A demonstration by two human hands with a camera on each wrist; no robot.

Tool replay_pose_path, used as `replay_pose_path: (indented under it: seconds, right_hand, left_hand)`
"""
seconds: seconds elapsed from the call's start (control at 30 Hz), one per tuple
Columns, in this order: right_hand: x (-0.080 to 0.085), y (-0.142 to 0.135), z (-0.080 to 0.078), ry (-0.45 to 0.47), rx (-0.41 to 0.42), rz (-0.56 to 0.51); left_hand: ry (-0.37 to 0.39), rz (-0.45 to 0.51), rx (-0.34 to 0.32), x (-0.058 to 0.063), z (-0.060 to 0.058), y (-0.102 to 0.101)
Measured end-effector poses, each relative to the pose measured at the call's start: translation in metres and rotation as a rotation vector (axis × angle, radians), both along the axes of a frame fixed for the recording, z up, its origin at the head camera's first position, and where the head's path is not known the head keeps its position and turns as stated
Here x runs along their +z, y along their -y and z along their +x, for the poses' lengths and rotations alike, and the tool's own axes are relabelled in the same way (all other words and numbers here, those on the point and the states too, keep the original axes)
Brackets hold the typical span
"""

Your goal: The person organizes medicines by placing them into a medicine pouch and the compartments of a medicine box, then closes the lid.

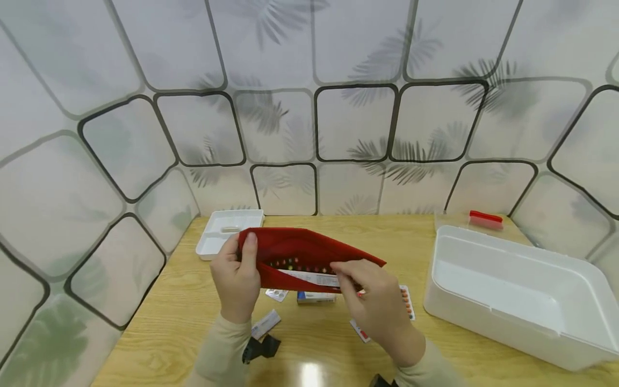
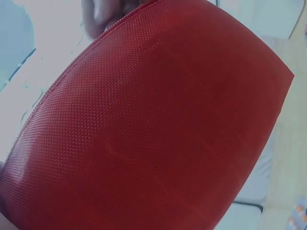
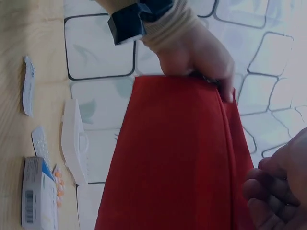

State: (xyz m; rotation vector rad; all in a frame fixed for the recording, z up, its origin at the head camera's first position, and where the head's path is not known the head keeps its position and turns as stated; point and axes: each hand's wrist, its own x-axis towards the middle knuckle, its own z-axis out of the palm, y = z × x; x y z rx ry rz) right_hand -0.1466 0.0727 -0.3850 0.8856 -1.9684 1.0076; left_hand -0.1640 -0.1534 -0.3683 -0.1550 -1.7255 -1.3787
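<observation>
Pale wall panels [image 1: 353, 188] with dark rounded outlines and grey fronds enclosed a light wood-grained table [image 1: 159, 333]. Above its surface, a red fabric pouch [image 1: 295, 247] was held with its mouth gaping; a white printed packet [image 1: 311, 278] showed inside. The person's left hand [image 1: 237, 279] grasped the pouch's left end, thumb across the face. The right hand [image 1: 377, 290] lay at the right part of the mouth, fingers bent; whether they pinched the fabric, I could not tell. Below was a blue-and-white carton [image 1: 316, 297]; to the right stood an open white plastic bin [image 1: 483, 325].
</observation>
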Motion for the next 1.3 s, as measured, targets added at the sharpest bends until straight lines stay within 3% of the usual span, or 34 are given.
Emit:
replay_pose_path:
  seconds: [0.1,0.23,0.37,0.47,0.6,0.73,0.9,1.17,1.3]
  right_hand:
    - [-0.002,-0.016,-0.003,0.042,-0.083,-0.053]
    - [-0.009,-0.042,-0.009,0.223,-0.239,-0.025]
    - [-0.019,-0.065,-0.012,0.444,-0.336,0.115]
    - [-0.028,-0.078,-0.01,0.595,-0.345,0.242]
    - [-0.043,-0.088,-0.004,0.698,-0.341,0.392]
    - [-0.057,-0.094,0.001,0.727,-0.346,0.489]
    - [-0.066,-0.101,0.007,0.757,-0.397,0.553]
    - [-0.082,-0.105,0.001,0.76,-0.421,0.59]
    - [-0.091,-0.103,-0.006,0.683,-0.442,0.628]
  left_hand:
    - [0.017,0.029,0.03,0.002,-0.002,0.008]
    - [0.017,0.059,0.065,0.004,-0.005,0.017]
    - [0.018,0.087,0.086,0.005,-0.008,0.024]
    - [0.022,0.094,0.091,0.007,-0.007,0.025]
    - [0.018,0.088,0.081,0.018,0.002,0.019]
    - [0.003,0.078,0.066,0.019,0.003,0.019]
    - [0.013,0.075,0.071,0.007,-0.006,0.026]
    - [0.009,0.072,0.064,0.025,0.01,0.015]
    - [0.008,0.072,0.055,0.029,0.014,0.013]
